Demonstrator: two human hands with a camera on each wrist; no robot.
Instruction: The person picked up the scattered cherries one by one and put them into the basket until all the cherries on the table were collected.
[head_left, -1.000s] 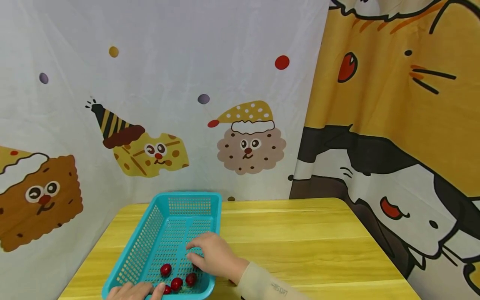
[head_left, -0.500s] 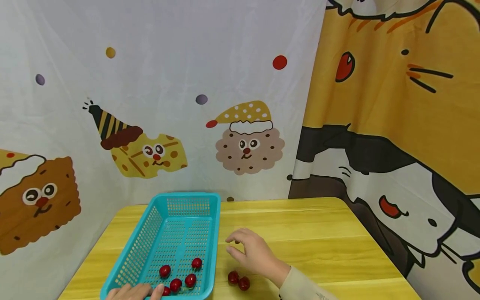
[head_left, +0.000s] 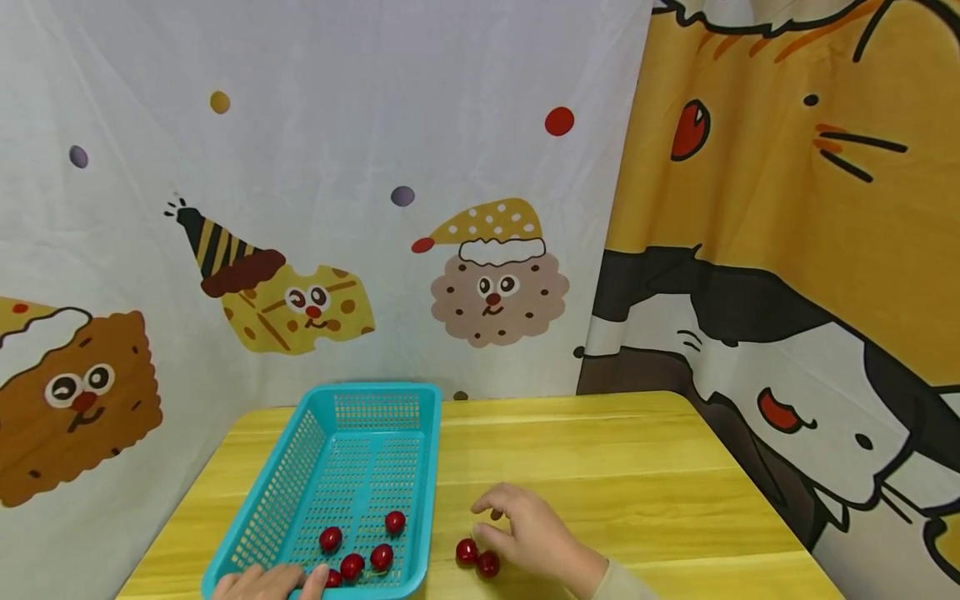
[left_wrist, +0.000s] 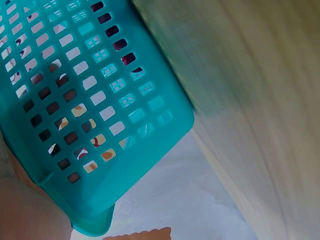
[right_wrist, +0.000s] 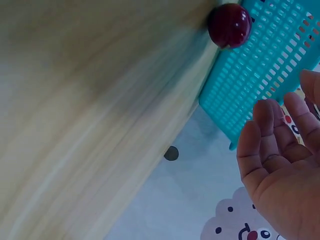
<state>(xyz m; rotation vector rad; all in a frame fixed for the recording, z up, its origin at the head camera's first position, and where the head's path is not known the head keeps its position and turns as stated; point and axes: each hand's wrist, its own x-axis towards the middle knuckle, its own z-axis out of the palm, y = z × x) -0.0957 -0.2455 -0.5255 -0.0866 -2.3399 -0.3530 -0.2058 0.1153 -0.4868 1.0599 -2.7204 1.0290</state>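
Observation:
Several dark red cherries (head_left: 352, 567) lie inside the turquoise plastic basket (head_left: 433, 467), near its front end. My left hand (head_left: 272, 582) grips the basket's near rim at the front left, its thumb beside one cherry. In the left wrist view that hand shows only at the lower left corner, by the basket's rim. Two more cherries (head_left: 467, 552) sit together on the table, right of the basket. Over and just right of this pair hovers my right hand (head_left: 536, 531), thumb and fingers apart and loosely bent. Its palm (right_wrist: 290, 195) holds nothing in the right wrist view.
The yellow wood-grain table (head_left: 600, 467) extends right of the basket to a rounded back corner. Behind it hangs a white cloth (head_left: 337, 125) printed with cartoons, beside an orange cat-print curtain (head_left: 750, 200) on the right.
My right hand has come out of the basket and moved right, then down toward the two cherries on the table. A cherry it was near inside now lies uncovered. My left hand stays put.

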